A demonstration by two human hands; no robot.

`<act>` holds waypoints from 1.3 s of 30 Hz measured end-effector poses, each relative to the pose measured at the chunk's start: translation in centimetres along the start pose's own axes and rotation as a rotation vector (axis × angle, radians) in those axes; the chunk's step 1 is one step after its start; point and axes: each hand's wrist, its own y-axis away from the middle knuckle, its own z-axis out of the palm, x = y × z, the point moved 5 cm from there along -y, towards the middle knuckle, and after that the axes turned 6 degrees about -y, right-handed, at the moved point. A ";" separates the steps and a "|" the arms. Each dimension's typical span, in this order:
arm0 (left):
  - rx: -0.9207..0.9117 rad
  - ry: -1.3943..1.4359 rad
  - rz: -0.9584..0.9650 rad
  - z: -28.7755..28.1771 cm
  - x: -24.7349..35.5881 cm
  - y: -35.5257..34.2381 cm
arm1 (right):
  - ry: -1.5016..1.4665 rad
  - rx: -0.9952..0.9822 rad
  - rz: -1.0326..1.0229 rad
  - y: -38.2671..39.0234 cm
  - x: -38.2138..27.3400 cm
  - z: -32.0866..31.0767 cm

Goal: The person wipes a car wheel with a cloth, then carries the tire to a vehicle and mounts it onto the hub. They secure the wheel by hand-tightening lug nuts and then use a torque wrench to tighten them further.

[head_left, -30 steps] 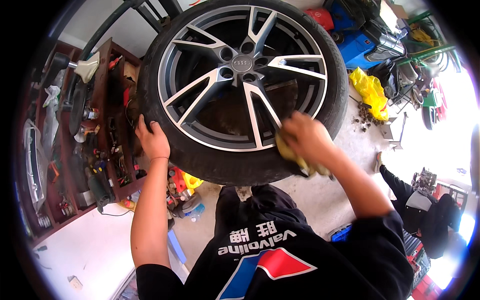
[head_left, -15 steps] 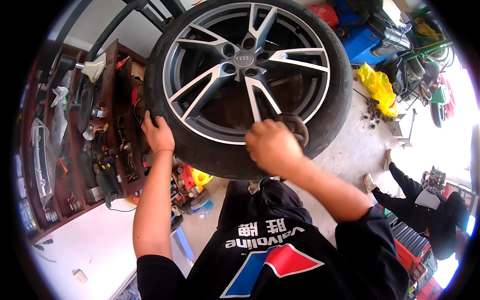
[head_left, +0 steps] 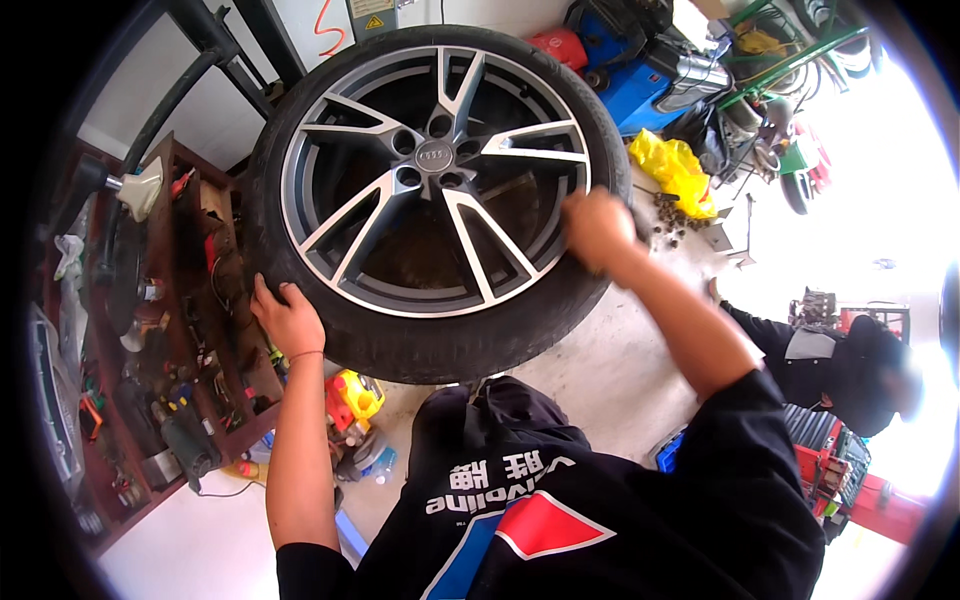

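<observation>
Main item: alloy wheel (head_left: 434, 156) with tyre (head_left: 430, 352) fitted, directly in front of you, upper middle of the head view. Its outer face is toward you: five split spokes, bright on the faces and dark grey at the sides, five bolt holes around a round centre cap. The tyre's near edge lies just beyond your dark trousers (head_left: 500, 415); what bears the wheel is hidden beneath it.

Left grip (head_left: 290, 318): at the tyre's near-left edge, fingers spread and laid against the rubber, not wrapped around anything. A thin band circles your wrist.

Right grip (head_left: 600, 235): over the right side of the wheel, about where rim and tyre meet. Fingers look curled, but the hand is motion-blurred; you cannot tell from this view whether it encloses anything or touches the rubber.

Surroundings, your left: dark red wooden rack (head_left: 246, 428), compartments filled with hand tools; a corded power tool (head_left: 183, 440) lies in the near part. Near its foot, a red-and-yellow container (head_left: 354, 396).

Your right: yellow bag (head_left: 675, 172) on the concrete floor (head_left: 600, 365), small dark pieces beside it; blue machine (head_left: 645, 95) beyond. Farther right, a second person (head_left: 855, 370) in dark clothing, well apart from the wheel.
</observation>
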 end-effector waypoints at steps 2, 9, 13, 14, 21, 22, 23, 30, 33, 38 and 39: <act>-0.001 -0.011 -0.005 -0.1 0.0 0.1 | -0.022 -0.083 -0.225 2.8 -3.9 2.5; 0.004 0.030 0.022 -0.5 0.8 0.1 | -0.077 0.395 0.240 -5.5 3.7 5.3; -0.019 0.020 -0.014 -0.5 0.8 0.1 | -0.199 0.296 0.480 -13.6 7.9 2.4; -0.013 0.018 0.005 -0.5 0.9 0.1 | -0.252 0.270 0.524 -14.9 8.6 1.5; -0.012 0.050 0.016 -0.6 0.8 0.0 | -0.105 0.363 0.401 -10.4 5.9 1.7; -0.005 0.031 0.015 -0.6 0.8 0.0 | -0.058 0.375 0.352 -8.5 4.5 2.3; -0.002 0.032 0.020 -0.7 0.9 0.0 | -0.031 0.315 0.326 -6.5 3.1 3.1; -0.006 0.080 0.010 -0.8 0.9 0.0 | -0.419 -0.138 0.176 2.1 -1.7 2.6; -0.005 0.090 0.017 -0.7 0.7 0.0 | -0.382 0.125 0.458 -0.9 2.6 2.0; -0.019 0.066 -0.003 -0.7 0.8 0.2 | -0.224 0.440 0.457 -12.4 7.8 2.8; -0.024 0.064 -0.007 -0.8 0.9 0.2 | -0.217 0.490 0.445 -14.6 8.2 2.6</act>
